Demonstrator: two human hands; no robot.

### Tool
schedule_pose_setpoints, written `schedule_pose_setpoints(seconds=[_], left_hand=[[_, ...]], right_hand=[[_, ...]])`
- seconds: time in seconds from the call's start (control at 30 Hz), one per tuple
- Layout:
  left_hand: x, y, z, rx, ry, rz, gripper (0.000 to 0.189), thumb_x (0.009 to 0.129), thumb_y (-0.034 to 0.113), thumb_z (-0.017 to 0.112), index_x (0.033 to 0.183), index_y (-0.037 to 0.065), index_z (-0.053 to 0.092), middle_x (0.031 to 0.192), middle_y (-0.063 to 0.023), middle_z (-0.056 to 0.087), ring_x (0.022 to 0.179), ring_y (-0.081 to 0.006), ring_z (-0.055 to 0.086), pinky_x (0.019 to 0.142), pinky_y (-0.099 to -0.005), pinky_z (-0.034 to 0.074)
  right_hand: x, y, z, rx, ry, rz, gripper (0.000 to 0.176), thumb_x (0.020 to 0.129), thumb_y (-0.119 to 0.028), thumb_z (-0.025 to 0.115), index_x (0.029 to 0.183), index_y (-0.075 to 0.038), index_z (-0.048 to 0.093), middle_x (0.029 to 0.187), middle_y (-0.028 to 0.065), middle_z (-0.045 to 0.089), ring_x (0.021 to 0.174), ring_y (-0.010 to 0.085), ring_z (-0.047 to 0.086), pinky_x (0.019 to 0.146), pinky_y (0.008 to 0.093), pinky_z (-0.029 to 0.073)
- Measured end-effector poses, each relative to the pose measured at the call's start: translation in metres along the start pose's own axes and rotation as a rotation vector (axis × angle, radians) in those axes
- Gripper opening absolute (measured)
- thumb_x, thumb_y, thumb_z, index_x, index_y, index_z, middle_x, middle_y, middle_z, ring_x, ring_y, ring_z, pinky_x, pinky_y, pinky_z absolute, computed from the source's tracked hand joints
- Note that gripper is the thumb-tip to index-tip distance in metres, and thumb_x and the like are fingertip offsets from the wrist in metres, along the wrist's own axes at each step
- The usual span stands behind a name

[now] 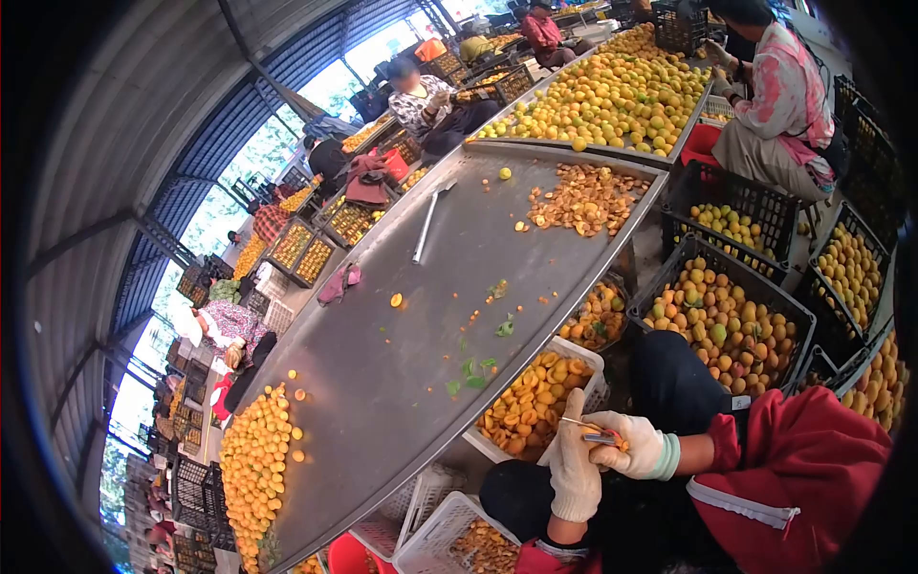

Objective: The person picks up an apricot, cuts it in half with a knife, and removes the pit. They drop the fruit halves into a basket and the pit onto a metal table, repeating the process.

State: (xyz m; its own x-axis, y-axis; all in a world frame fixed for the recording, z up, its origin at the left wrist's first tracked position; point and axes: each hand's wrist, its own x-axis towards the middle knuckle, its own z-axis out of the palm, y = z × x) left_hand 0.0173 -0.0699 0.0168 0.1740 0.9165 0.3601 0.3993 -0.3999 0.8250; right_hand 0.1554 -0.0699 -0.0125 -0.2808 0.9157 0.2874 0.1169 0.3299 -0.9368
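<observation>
My left hand (574,475), in a white knit glove, is held up with its fingers stretched out and nothing visible in its grip. Closed around a small knife (604,438) is my right hand (635,448), also gloved; the thin blade crosses the left fingers. A bit of orange shows beside the knife handle, partly hidden by the right fingers. Just beyond both hands stands a white crate (598,378) of cut apricots (526,402). Another white crate (421,550) with apricot pieces sits below, near my left forearm.
A long metal table (382,354) holds whole apricots (256,459), a pile of apricot halves (585,199), a metal-handled tool (426,225), a purple cloth (339,284) and leaves. Black crates (803,335) of apricots stand at right. Several people sit nearby, one in a pink-and-white top (779,91).
</observation>
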Motion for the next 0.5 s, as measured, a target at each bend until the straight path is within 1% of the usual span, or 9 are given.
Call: schedule_pose_setpoints(seconds=[0.03,0.1,0.13,0.2,0.23,0.3,0.4,0.43,0.5], left_hand=[[-0.002,-0.008,0.003,-0.004,-0.002,-0.004,0.054,0.099,0.034,0.049,0.139,-0.001,0.039,0.136,-0.0223,0.052,0.119,-0.0344,0.056,0.094,-0.0397,0.049],[-0.006,-0.019,0.009,-0.006,0.103,0.084,0.053,0.101,0.035,0.046,0.135,-0.005,0.043,0.137,-0.0222,0.052,0.120,-0.0348,0.056,0.095,-0.0395,0.049],[-0.006,-0.015,0.009,-0.005,0.103,0.084,0.053,0.101,0.035,0.046,0.135,-0.005,0.043,0.137,-0.0222,0.052,0.120,-0.0348,0.056,0.095,-0.0395,0.049],[-0.006,-0.005,0.009,-0.484,0.099,-0.222,0.050,0.102,0.030,0.044,0.134,-0.007,0.045,0.138,-0.0230,0.051,0.124,-0.0352,0.053,0.100,-0.0417,0.047],[-0.006,-0.010,0.012,-0.486,0.098,-0.222,0.050,0.102,0.030,0.044,0.134,-0.007,0.045,0.138,-0.0230,0.051,0.124,-0.0352,0.053,0.100,-0.0417,0.047],[-0.008,-0.023,0.021,-0.016,0.223,0.140,0.052,0.103,0.031,0.037,0.136,-0.008,0.045,0.137,-0.0221,0.051,0.123,-0.0329,0.054,0.100,-0.0404,0.046],[-0.010,-0.018,0.024,-0.098,0.232,0.061,0.059,0.102,0.041,0.031,0.141,-0.003,0.041,0.133,-0.0188,0.056,0.119,-0.0314,0.057,0.101,-0.0372,0.046],[-0.005,-0.015,0.024,-0.100,0.233,0.063,0.059,0.102,0.041,0.031,0.141,-0.003,0.041,0.133,-0.0188,0.056,0.119,-0.0314,0.057,0.101,-0.0372,0.046],[0.004,-0.008,0.023,-0.975,0.369,-0.528,0.068,0.099,0.054,0.028,0.144,0.004,0.039,0.104,-0.0095,0.065,0.091,-0.0231,0.064,0.084,-0.0304,0.051]], right_hand=[[-0.002,0.001,0.003,-0.019,0.063,-0.054,0.057,0.086,-0.046,0.068,0.121,-0.002,0.055,0.092,0.0168,0.066,0.085,0.0325,0.068,0.072,0.0366,0.053],[-0.005,-0.004,0.009,-0.035,0.157,-0.089,0.067,0.086,-0.059,0.061,0.115,0.001,0.059,0.093,0.0130,0.067,0.084,0.0256,0.069,0.074,0.0345,0.054],[-0.006,-0.004,0.009,-0.001,0.149,-0.047,0.057,0.086,-0.050,0.065,0.117,-0.001,0.059,0.094,0.0154,0.067,0.086,0.0295,0.068,0.074,0.0358,0.053],[-0.007,0.000,0.012,0.032,0.144,-0.006,0.050,0.087,-0.040,0.069,0.119,-0.004,0.059,0.094,0.0177,0.066,0.087,0.0334,0.067,0.074,0.0370,0.053],[-0.007,0.006,0.015,0.050,0.158,-0.023,0.046,0.088,-0.038,0.068,0.118,-0.004,0.059,0.095,0.0163,0.067,0.085,0.0317,0.067,0.074,0.0367,0.053],[-0.003,0.015,0.018,0.066,0.173,-0.039,0.043,0.089,-0.036,0.067,0.117,-0.004,0.060,0.095,0.0149,0.067,0.084,0.0301,0.067,0.074,0.0363,0.053],[0.005,0.021,0.012,0.264,0.173,0.096,0.035,0.094,-0.033,0.062,0.113,-0.004,0.062,0.094,0.0089,0.068,0.082,0.0259,0.066,0.076,0.0356,0.053],[0.008,0.023,0.003,0.622,0.022,0.209,0.033,0.096,-0.034,0.058,0.108,-0.004,0.062,0.086,0.0060,0.063,0.073,0.0212,0.061,0.068,0.0316,0.049],[0.012,0.025,-0.015,1.334,-0.297,0.446,0.033,0.100,-0.036,0.051,0.099,-0.006,0.064,0.069,0.0000,0.055,0.055,0.0118,0.052,0.051,0.0237,0.041]])
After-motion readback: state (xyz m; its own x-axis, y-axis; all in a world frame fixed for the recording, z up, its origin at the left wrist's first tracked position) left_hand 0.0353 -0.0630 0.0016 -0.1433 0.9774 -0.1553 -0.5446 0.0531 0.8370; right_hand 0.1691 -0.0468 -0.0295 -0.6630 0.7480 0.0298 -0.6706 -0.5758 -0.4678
